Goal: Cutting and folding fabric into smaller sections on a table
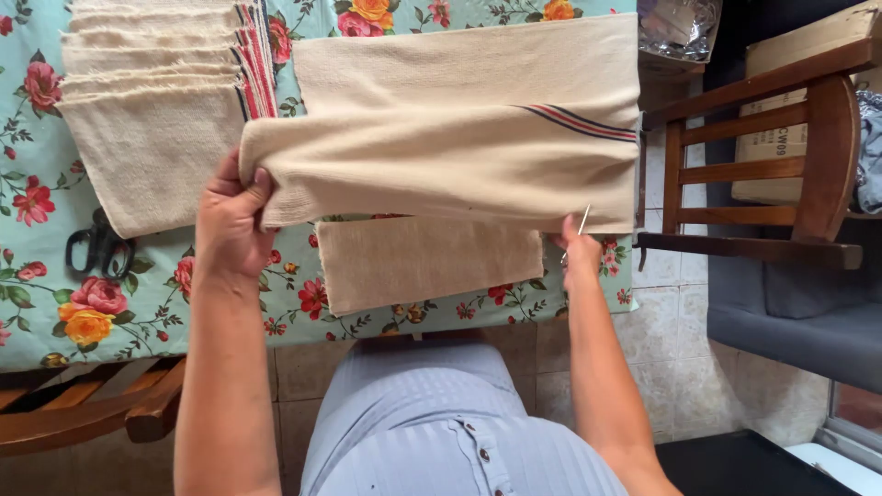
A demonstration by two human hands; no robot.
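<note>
- Beige woven cloth (459,147), folded, held above the floral tablecloth (37,303); left hand (230,225) grasps one end.
- Right hand (579,253) pinches the other end and a needle (583,220).
- Folded cloths (152,101) stacked just beside; scissors (101,248) nearby.

Coarse matt beige woven cloth (459,138), glossy floral tablecloth (55,303), polished wooden chair (781,165)

You have a beige woven cloth (459,138) with a red-and-dark stripe band near its right end, folded lengthwise and stretched flat across the tabletop (138,303). A thin needle (583,220) stands at its lower right corner. A smaller plain beige piece (427,262) lies just below it.
</note>
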